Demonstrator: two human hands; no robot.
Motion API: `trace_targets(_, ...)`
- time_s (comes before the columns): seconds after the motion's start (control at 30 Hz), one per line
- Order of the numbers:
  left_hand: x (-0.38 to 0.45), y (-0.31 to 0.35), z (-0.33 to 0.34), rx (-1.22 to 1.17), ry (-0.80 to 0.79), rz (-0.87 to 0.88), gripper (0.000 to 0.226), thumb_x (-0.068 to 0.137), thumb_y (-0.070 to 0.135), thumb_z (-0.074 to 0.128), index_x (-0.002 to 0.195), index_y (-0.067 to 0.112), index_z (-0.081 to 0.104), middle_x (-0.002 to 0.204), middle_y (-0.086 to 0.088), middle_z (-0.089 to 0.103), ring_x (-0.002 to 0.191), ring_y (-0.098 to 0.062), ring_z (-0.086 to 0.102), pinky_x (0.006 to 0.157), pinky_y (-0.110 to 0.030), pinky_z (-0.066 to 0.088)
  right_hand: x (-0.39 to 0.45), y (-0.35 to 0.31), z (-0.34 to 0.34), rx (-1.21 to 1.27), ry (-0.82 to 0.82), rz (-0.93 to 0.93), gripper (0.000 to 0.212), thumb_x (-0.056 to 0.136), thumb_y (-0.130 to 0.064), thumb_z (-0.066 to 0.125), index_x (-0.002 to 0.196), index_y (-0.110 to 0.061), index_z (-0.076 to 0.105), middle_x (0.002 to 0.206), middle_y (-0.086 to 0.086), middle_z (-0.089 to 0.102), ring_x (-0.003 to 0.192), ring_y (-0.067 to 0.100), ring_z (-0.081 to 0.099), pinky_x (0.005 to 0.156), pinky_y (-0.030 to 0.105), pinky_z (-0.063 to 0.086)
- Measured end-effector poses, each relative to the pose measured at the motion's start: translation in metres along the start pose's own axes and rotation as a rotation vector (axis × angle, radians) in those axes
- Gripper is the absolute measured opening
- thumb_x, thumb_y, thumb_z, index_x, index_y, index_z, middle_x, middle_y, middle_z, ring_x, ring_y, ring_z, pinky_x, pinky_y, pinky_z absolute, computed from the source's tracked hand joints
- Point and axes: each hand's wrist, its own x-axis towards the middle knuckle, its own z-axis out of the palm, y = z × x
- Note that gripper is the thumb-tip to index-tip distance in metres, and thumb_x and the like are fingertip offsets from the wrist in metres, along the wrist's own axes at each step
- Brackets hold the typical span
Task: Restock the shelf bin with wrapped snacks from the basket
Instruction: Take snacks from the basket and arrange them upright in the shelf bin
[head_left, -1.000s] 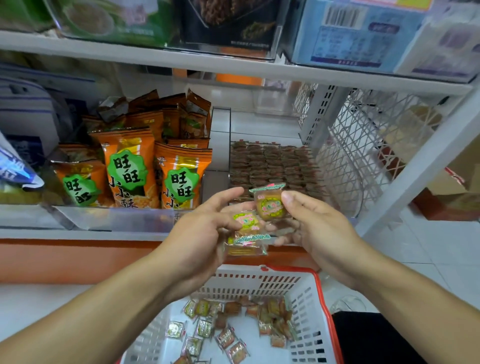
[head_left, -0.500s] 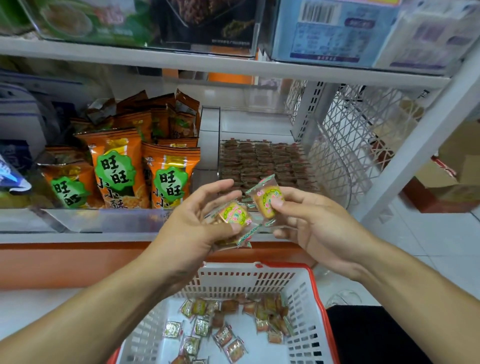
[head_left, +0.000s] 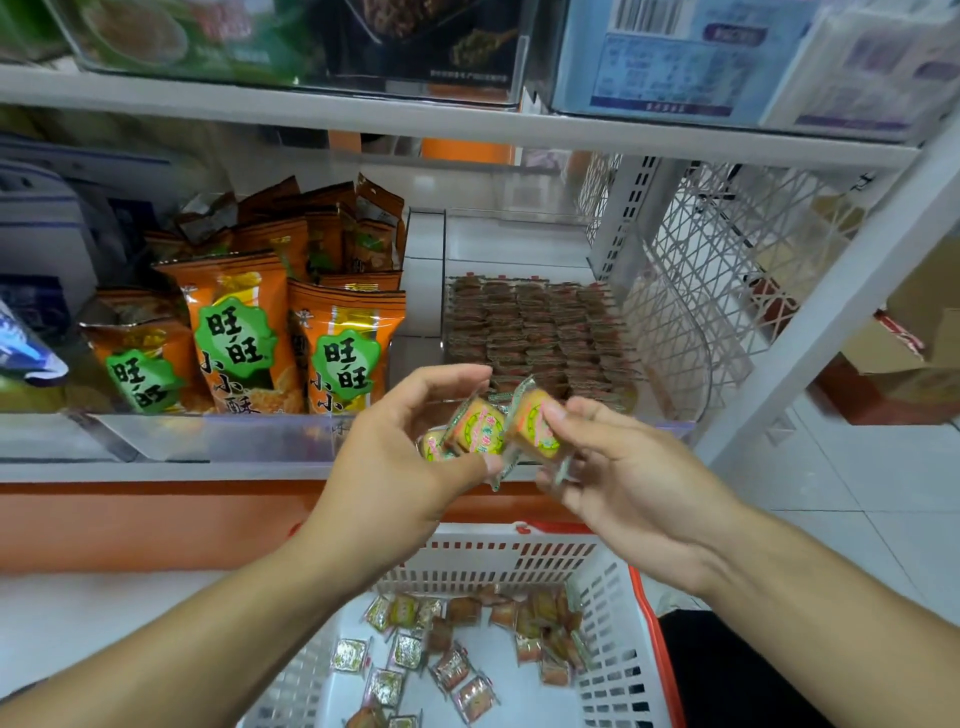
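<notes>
Left hand in front of shelf edge, fingers curled round two wrapped snacks. Right hand just beside it, thumb and fingers pinching one more snack; the packets touch each other. Shelf bin behind hands, clear wall, already holding neat rows of same snacks. Basket below hands, white with red rim, loose wrapped snacks scattered on bottom. Orange bags stand left of bin.

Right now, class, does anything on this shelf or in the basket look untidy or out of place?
Mostly tidy. The snacks in the shelf bin stand in neat rows, while those in the basket lie scattered. One orange bag leans sideways.
</notes>
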Motion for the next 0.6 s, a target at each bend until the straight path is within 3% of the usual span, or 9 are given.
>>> trace_targets(0.1,-0.003,0.001,0.004,0.008,-0.020,0.031,0.062,0.073,-0.005,0.087,0.117,0.035,0.069,0.117,0.015,0.073,0.111,-0.002,0.068,0.083,-0.012,0.054,0.000,0.016,0.008,0.025,0.029,0.023,0.054,0.078,-0.018,0.073,0.128,-0.001,0.059,0.106,0.012,0.075,0.079,0.013,0.069,0.063,0.023,0.053)
trace_targets(0.17,-0.004,0.000,0.005,0.018,-0.015,0.041,0.062,0.075,-0.006,0.085,0.117,0.037,0.069,0.116,0.015,0.073,0.111,-0.003,0.068,0.085,-0.015,0.055,-0.002,0.023,0.011,-0.054,0.037,0.072,0.048,0.079,-0.030,0.073,0.121,-0.008,0.070,0.107,0.010,0.076,0.085,0.014,0.070,0.069,0.025,0.055)
trace_targets(0.27,-0.005,-0.002,0.005,0.059,-0.018,0.059,0.066,0.075,-0.008,0.084,0.119,0.038,0.066,0.118,0.017,0.071,0.114,-0.003,0.066,0.089,-0.016,0.053,-0.005,0.029,0.014,-0.061,-0.037,0.199,0.044,0.090,-0.045,0.065,0.118,-0.011,0.073,0.105,0.009,0.073,0.103,0.024,0.069,0.082,0.040,0.059)
trace_targets(0.33,-0.006,-0.002,0.006,0.069,-0.042,0.080,0.065,0.074,-0.004,0.082,0.121,0.037,0.065,0.119,0.016,0.070,0.116,-0.005,0.066,0.092,-0.019,0.053,-0.005,0.030,0.017,0.035,-0.091,0.209,0.045,0.096,-0.040,0.059,0.125,-0.007,0.068,0.114,0.018,0.068,0.106,0.030,0.065,0.091,0.050,0.057)
trace_targets(0.4,-0.008,0.000,0.007,0.020,-0.058,0.087,0.053,0.074,0.013,0.075,0.121,0.036,0.066,0.119,0.013,0.070,0.115,-0.007,0.066,0.091,-0.020,0.053,-0.005,0.028,0.020,0.088,-0.126,0.190,0.044,0.099,-0.034,0.056,0.129,-0.004,0.064,0.131,0.027,0.062,0.111,0.032,0.064,0.094,0.054,0.056)
trace_targets(0.53,-0.007,0.001,0.009,-0.360,-0.065,-0.086,0.039,0.077,0.038,0.064,0.114,0.029,0.072,0.119,0.000,0.071,0.114,-0.022,0.067,0.089,-0.042,0.058,-0.004,0.022,0.019,0.104,-0.208,0.179,0.040,0.097,-0.022,0.056,0.131,-0.001,0.060,0.126,0.025,0.066,0.118,0.038,0.065,0.096,0.050,0.056)
trace_targets(0.6,-0.005,0.002,0.010,-0.417,-0.031,-0.133,0.033,0.083,0.040,0.067,0.113,0.027,0.071,0.113,-0.005,0.072,0.106,-0.021,0.069,0.088,-0.043,0.056,-0.003,0.022,0.017,0.112,-0.254,0.189,0.040,0.095,-0.014,0.058,0.132,0.003,0.058,0.126,0.026,0.066,0.118,0.037,0.065,0.093,0.047,0.058)
